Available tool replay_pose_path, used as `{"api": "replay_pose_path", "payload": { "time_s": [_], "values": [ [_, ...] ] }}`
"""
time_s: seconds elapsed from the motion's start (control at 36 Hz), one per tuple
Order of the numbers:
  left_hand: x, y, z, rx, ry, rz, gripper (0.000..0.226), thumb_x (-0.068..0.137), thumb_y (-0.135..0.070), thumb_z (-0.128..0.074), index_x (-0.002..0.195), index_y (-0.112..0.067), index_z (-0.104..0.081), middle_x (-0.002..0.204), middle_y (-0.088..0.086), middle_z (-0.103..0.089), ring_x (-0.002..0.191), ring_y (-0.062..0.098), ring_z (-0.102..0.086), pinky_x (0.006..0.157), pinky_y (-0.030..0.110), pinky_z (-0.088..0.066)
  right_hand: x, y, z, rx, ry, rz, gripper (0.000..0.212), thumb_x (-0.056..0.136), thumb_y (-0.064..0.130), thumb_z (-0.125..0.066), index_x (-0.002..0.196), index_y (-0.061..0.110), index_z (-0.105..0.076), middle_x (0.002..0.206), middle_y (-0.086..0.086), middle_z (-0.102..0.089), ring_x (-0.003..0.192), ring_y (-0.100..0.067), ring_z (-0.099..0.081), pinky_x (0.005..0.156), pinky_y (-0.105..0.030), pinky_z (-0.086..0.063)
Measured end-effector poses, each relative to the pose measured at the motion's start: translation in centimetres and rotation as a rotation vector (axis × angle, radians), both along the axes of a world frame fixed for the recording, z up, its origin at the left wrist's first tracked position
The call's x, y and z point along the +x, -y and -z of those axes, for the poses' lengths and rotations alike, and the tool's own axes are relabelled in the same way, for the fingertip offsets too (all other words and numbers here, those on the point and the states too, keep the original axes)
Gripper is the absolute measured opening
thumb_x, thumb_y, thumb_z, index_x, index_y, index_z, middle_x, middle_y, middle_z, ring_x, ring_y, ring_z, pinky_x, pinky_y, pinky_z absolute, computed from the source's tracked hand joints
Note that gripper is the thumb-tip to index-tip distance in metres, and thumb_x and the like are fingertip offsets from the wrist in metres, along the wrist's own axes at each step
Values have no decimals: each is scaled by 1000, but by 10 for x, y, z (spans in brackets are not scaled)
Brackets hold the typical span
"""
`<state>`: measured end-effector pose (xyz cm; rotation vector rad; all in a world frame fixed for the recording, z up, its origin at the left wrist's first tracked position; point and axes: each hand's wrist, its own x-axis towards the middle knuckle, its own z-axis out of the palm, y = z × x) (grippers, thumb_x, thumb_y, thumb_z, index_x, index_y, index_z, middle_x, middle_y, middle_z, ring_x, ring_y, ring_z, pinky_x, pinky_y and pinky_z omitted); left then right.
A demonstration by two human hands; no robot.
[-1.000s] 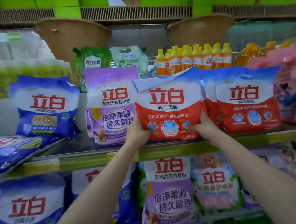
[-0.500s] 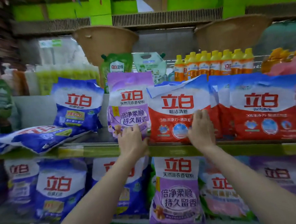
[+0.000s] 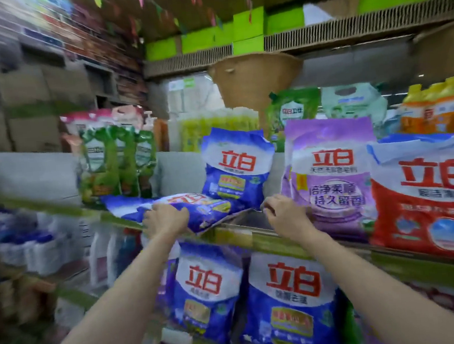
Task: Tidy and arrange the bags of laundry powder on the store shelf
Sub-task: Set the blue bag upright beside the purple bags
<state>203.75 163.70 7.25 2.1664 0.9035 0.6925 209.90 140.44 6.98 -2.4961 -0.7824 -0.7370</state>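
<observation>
Laundry powder bag [image 3: 193, 211] lies flat on the shelf [image 3: 234, 233]; left hand [image 3: 167, 222] grips it, right hand [image 3: 282, 213] hovers curled, empty. Lift evenly with both hands, stand it upright.

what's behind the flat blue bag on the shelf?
An upright blue bag stands behind the flat blue bag, at its right end, with green pouches further left. The left hand covers part of the flat bag's front edge.
</observation>
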Motion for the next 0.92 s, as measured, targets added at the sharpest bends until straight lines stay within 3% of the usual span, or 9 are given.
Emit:
{"api": "replay_pose_path", "payload": {
  "time_s": [0.14,0.19,0.31,0.39,0.58,0.69,0.75,0.83,0.92],
  "values": [
    [10,-29,-1,-649,82,290,31,93,-38,-53,101,-8,-52,89,15,-59,66,24,-55,49,27,-53,27,-59,-6,19,-186,-45,28,99,20,-39,111,6,-61,121,-15,-60,114,-29,-53,89,-31,-37],
    [27,-32,6,-813,143,385,34,87,-40,-61,99,-9,-54,89,14,-61,66,25,-58,63,37,-57,36,-78,-6,19,-239,-52,29,100,20,-38,110,4,-60,120,-17,-59,114,-30,-53,88,-31,-37],
    [79,-44,18,-736,222,420,50,57,-37,-72,96,-7,-60,113,20,-65,102,34,-64,92,52,-51,56,-104,-6,-2,-274,-67,29,98,20,-40,108,5,-63,116,-16,-60,112,-29,-53,88,-31,-38],
    [75,-42,-5,-445,251,373,25,74,-19,-66,91,-1,-63,110,21,-64,107,32,-61,92,40,-50,71,-108,-10,56,-304,-27,29,98,23,-42,105,5,-64,112,-19,-61,111,-30,-54,87,-31,-38],
    [81,-78,-46,-213,432,440,39,80,-15,-63,118,-7,-57,121,14,-61,114,31,-55,100,41,-43,89,-108,-1,189,-545,56,55,93,51,-44,122,7,-58,128,-10,-58,118,-25,-53,98,-30,-38],
    [75,-99,-66,-285,638,625,54,70,-16,-72,121,-5,-56,117,15,-64,107,32,-61,99,50,-46,96,-117,6,573,-748,-196,70,54,76,-68,97,21,-67,99,5,-69,95,-17,-61,86,-28,-44],
    [70,-102,-71,-403,723,714,33,81,-1,-65,113,-7,-58,106,13,-66,92,27,-65,90,46,-52,96,-123,3,725,-871,-385,67,44,65,-80,92,22,-65,80,5,-70,79,-17,-63,75,-30,-48],
    [76,-98,-71,-466,779,803,23,88,5,-56,90,-18,-57,84,1,-66,59,8,-66,63,29,-57,87,-122,-13,934,-882,-590,78,43,35,-92,112,13,-61,96,-4,-75,81,-18,-72,68,-31,-58],
    [86,-83,-67,-507,791,843,28,89,4,-54,84,-23,-55,81,-3,-64,54,4,-65,57,27,-56,79,-108,-29,965,-742,-535,51,59,16,-83,106,14,-62,89,-1,-76,75,-17,-73,66,-31,-60]
  ]
}}
